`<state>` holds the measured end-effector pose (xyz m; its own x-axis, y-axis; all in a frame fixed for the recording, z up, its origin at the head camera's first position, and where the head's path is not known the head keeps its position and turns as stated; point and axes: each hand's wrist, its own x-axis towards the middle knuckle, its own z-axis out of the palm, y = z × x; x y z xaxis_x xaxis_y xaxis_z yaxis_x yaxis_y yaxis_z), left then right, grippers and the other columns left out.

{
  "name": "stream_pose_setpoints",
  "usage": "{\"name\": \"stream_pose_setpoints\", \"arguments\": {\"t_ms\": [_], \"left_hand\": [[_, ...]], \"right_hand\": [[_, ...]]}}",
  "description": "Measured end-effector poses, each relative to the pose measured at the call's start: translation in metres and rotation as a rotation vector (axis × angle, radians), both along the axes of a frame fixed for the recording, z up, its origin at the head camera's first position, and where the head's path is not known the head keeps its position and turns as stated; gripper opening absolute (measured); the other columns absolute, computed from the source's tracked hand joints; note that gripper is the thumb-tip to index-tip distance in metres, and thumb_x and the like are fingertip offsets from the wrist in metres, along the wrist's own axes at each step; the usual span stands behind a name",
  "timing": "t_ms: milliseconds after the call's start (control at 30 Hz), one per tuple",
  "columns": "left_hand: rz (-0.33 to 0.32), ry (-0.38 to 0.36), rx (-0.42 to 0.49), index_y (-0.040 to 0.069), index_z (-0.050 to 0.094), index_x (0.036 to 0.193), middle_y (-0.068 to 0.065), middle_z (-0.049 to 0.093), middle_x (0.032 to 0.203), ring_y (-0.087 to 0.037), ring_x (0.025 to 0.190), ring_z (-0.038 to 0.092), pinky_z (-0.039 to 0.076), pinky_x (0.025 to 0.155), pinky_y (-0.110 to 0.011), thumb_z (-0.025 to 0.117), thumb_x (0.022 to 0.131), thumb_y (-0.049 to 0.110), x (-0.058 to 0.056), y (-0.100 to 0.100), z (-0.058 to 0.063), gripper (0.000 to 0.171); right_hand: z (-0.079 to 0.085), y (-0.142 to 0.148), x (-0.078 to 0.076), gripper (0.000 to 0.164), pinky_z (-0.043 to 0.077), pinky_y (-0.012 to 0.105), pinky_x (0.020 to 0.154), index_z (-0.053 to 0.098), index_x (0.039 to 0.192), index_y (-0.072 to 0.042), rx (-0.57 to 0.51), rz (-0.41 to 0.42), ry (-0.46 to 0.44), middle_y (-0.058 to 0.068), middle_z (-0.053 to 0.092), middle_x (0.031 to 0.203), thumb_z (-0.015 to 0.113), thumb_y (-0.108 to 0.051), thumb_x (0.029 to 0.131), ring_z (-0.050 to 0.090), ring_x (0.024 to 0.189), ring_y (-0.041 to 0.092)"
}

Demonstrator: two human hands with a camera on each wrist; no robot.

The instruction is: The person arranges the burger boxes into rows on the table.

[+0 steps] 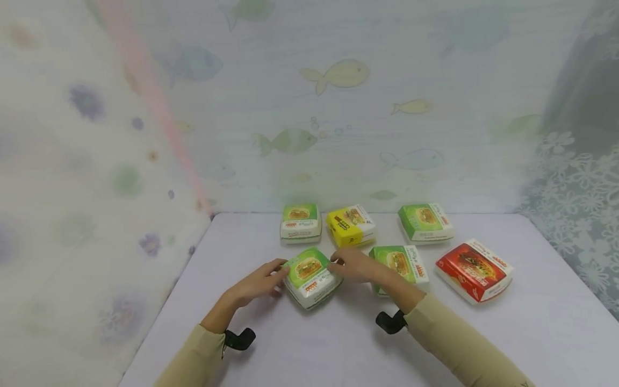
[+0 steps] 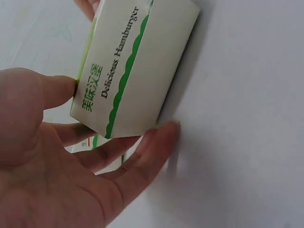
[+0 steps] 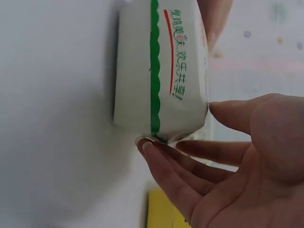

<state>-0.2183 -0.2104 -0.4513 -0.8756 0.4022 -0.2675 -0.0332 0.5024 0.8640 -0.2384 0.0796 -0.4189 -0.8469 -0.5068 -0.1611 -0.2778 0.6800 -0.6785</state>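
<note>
Both hands hold one green-and-white hamburger box [image 1: 311, 277] from opposite sides, at the front left of the group. My left hand [image 1: 261, 280] has its thumb at the top edge and its fingers along the side; in the left wrist view that hand [image 2: 90, 152] is at the corner of the box [image 2: 135, 71] printed "Delicious Hamburger". My right hand [image 1: 355, 264] pinches the far right corner. In the right wrist view the thumb of this hand [image 3: 247, 156] touches the upper edge of the box [image 3: 161, 71], fingers bent against its end.
Behind stand another green box [image 1: 301, 223] and a yellow box [image 1: 350, 224]. To the right are a green box [image 1: 398, 263] partly behind my right arm, one more green box [image 1: 425, 222] farther back, and a red box [image 1: 475, 270]. A patterned curtain [image 1: 338, 134] borders the white table [image 1: 309, 355].
</note>
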Motion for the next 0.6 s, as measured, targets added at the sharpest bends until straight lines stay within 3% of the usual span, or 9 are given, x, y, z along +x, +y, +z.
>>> {"name": "stream_pose_setpoints", "arguments": {"t_ms": [167,333,500,600], "left_hand": [[-0.056,-0.045,0.089,-0.001,0.035,0.154,-0.021,0.054,0.142,-0.028,0.115,0.062,0.059,0.091,-0.042,0.042,0.112,0.033,-0.015,-0.006,0.0,0.055],[-0.072,-0.066,0.083,0.0,0.035,0.155,-0.021,0.052,0.145,-0.027,0.117,0.061,0.058,0.093,-0.041,0.042,0.112,0.033,-0.02,-0.009,-0.002,0.055],[0.003,-0.08,0.05,0.006,0.03,0.159,-0.02,0.049,0.148,-0.027,0.116,0.062,0.058,0.092,-0.041,0.042,0.111,0.037,-0.016,-0.008,0.0,0.058],[0.075,-0.091,0.049,0.005,0.026,0.16,-0.021,0.048,0.148,-0.028,0.117,0.061,0.058,0.091,-0.042,0.044,0.11,0.04,-0.008,-0.008,0.002,0.063]], "right_hand": [[-0.001,-0.007,0.009,0.036,0.056,0.034,0.073,0.068,0.118,0.005,-0.006,-0.057,-0.019,0.008,0.07,0.098,0.064,-0.026,0.101,0.063,0.083,0.018],[0.002,-0.01,0.013,0.036,0.054,0.032,0.07,0.068,0.115,0.005,0.025,-0.077,-0.033,0.004,0.067,0.088,0.065,-0.028,0.1,0.06,0.079,0.017],[0.011,-0.004,0.012,0.038,0.054,0.033,0.069,0.068,0.112,0.003,0.084,-0.055,-0.033,0.004,0.067,0.084,0.065,-0.032,0.101,0.061,0.078,0.018],[0.014,-0.001,0.009,0.04,0.055,0.034,0.07,0.066,0.116,0.002,0.102,-0.054,-0.035,0.005,0.068,0.088,0.062,-0.035,0.102,0.062,0.08,0.018]]}}
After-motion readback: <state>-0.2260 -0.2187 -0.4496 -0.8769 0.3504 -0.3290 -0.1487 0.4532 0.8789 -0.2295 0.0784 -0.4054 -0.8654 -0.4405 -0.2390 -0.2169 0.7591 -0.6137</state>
